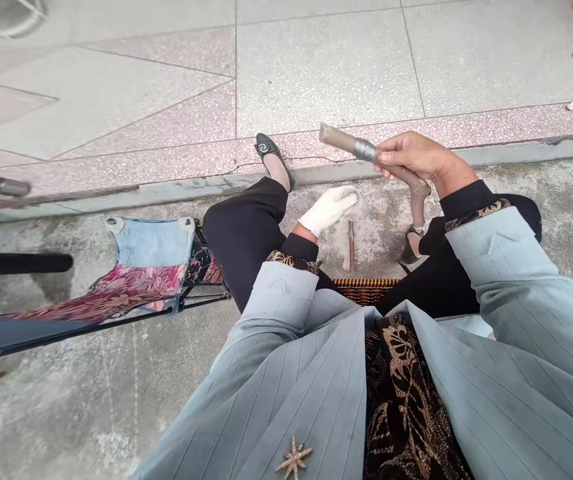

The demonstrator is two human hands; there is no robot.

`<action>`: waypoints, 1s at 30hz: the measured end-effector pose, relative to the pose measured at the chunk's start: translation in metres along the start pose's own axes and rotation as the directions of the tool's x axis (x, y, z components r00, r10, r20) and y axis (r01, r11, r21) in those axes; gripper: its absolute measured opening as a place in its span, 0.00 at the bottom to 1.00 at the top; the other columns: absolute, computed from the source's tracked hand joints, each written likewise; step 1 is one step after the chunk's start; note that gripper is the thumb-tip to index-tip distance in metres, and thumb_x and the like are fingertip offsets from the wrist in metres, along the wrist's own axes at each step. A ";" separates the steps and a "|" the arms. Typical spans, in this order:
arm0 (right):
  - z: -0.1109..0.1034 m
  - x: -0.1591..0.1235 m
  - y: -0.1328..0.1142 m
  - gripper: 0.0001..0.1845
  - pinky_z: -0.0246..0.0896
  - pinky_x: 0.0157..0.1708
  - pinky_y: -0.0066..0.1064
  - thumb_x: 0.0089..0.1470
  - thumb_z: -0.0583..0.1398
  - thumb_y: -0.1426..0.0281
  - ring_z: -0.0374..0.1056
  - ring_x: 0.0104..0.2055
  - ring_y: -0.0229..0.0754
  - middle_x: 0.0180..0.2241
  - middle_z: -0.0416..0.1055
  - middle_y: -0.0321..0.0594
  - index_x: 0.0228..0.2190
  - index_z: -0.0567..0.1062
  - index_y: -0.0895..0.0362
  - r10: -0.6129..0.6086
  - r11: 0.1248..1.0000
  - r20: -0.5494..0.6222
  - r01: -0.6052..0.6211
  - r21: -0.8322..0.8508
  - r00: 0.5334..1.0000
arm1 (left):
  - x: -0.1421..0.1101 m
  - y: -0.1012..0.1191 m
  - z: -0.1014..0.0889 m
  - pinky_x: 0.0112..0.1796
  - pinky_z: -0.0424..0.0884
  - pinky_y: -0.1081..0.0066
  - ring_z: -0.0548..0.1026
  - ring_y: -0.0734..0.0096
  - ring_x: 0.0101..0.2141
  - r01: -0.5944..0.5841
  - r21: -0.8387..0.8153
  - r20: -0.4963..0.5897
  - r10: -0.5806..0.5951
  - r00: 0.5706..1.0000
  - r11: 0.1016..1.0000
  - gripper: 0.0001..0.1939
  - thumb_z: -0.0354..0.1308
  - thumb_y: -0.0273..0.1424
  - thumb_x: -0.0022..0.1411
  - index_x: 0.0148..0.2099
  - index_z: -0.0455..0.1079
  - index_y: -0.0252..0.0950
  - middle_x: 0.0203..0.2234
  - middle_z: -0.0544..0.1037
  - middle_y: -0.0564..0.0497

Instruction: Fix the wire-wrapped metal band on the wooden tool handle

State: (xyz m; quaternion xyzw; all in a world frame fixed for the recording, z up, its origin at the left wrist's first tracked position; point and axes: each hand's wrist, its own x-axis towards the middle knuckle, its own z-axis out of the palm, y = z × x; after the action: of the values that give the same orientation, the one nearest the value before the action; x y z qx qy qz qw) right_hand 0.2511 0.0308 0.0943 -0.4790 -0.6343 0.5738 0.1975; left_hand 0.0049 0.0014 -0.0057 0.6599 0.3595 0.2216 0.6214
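Note:
My right hand is bare and closed around a brown stick-like tool with a silvery wire-wound band; it is held tilted above the ground, and a bent part hangs down below the hand. My left hand wears a white glove and rests low between my knees, its fingers curled loosely on a pale dusty patch of concrete. A thin reddish rod lies on that patch just right of the gloved hand. I sit on a woven stool.
A folding frame with patterned red and blue cloth stands at my left. Dark poles lie farther left. A raised curb separates the concrete from the tiled pavement ahead. My feet in black flats rest by the curb.

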 end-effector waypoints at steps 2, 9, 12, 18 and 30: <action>0.003 0.000 -0.002 0.21 0.63 0.32 0.31 0.55 0.70 0.51 0.65 0.28 0.38 0.25 0.73 0.38 0.30 0.78 0.57 0.035 0.999 -0.106 -0.037 -0.019 0.994 | 0.001 0.002 0.001 0.23 0.54 0.73 0.57 0.78 0.22 0.015 -0.032 -0.019 -0.016 1.000 0.999 0.21 0.58 0.50 0.66 0.37 0.69 0.35 0.23 0.64 0.56; 0.012 0.015 0.005 0.19 0.64 0.36 0.33 0.63 0.66 0.55 0.69 0.32 0.41 0.29 0.75 0.42 0.38 0.81 0.60 0.119 0.897 -0.290 -0.228 -0.378 0.950 | 0.006 -0.010 0.005 0.28 0.57 0.73 0.60 0.77 0.24 -0.023 0.005 -0.028 0.024 0.999 1.000 0.15 0.54 0.41 0.68 0.35 0.67 0.34 0.25 0.67 0.54; 0.012 0.025 0.015 0.18 0.65 0.43 0.37 0.66 0.63 0.60 0.74 0.43 0.49 0.38 0.79 0.49 0.44 0.82 0.62 0.138 0.693 -0.314 -0.318 -0.647 0.939 | 0.006 -0.016 0.006 0.27 0.57 0.72 0.60 0.76 0.24 -0.023 0.106 0.052 0.018 0.999 0.994 0.18 0.53 0.44 0.68 0.33 0.68 0.35 0.23 0.66 0.55; 0.026 0.030 0.025 0.18 0.65 0.42 0.40 0.67 0.61 0.66 0.75 0.46 0.58 0.43 0.79 0.61 0.48 0.82 0.68 0.349 0.318 -0.160 -0.278 -0.906 0.923 | 0.003 -0.007 0.008 0.33 0.63 0.70 0.65 0.72 0.28 -0.056 0.299 0.059 0.040 0.997 0.953 0.19 0.51 0.43 0.67 0.35 0.71 0.33 0.25 0.70 0.53; 0.023 0.018 0.018 0.18 0.60 0.37 0.32 0.58 0.68 0.64 0.70 0.33 0.40 0.31 0.78 0.39 0.46 0.84 0.62 0.411 0.845 0.630 -0.015 -0.535 0.659 | 0.001 -0.006 -0.007 0.41 0.68 0.66 0.69 0.67 0.35 -0.053 0.332 -0.132 0.102 0.986 0.942 0.19 0.52 0.45 0.65 0.37 0.71 0.33 0.32 0.75 0.50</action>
State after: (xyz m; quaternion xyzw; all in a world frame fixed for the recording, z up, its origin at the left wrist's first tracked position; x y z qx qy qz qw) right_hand 0.2309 0.0311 0.0662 -0.3196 -0.7190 0.5563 -0.2672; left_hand -0.0004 0.0065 -0.0113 0.7494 0.4098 0.2314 0.4657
